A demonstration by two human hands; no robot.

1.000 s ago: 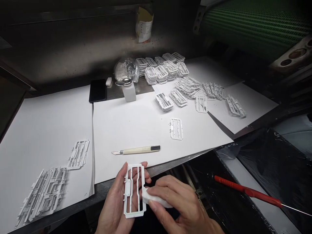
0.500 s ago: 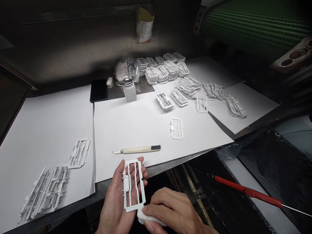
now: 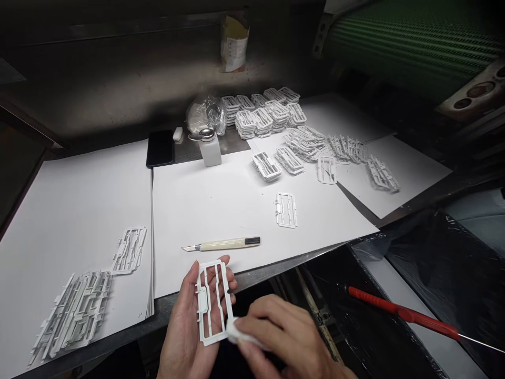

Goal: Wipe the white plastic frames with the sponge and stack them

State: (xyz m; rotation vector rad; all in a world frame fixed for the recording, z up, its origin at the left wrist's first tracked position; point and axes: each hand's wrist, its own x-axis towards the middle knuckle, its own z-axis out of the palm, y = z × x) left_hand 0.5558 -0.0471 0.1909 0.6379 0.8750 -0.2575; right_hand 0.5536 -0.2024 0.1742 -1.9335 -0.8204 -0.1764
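Observation:
My left hand [image 3: 183,321] holds a white plastic frame [image 3: 202,299] upright along its palm, thumb on one side and fingertips round the other. Thin wavy bars run through the frame's openings. In my right hand [image 3: 286,334] is a soft white pad [image 3: 235,331], pinched between thumb and fingers; its exact kind is unclear. The pad touches the frame's lower right corner. Just beyond my left fingertips, a craft knife [image 3: 223,243] with a cream handle lies on white paper, blade to the left. Another single frame [image 3: 286,209] lies flat on the paper farther right.
Stacked frames [image 3: 266,166] stand toward the back right, and a loose heap [image 3: 73,316] lies at the left. A white dispenser bottle [image 3: 211,151], a black phone [image 3: 160,149] and a clear plastic bag [image 3: 207,113] are at the back. A red-handled tool [image 3: 402,310] rests on black plastic at right.
My right hand and the pad have shifted slightly up along the frame's lower right edge. The held frame has moved a little left.

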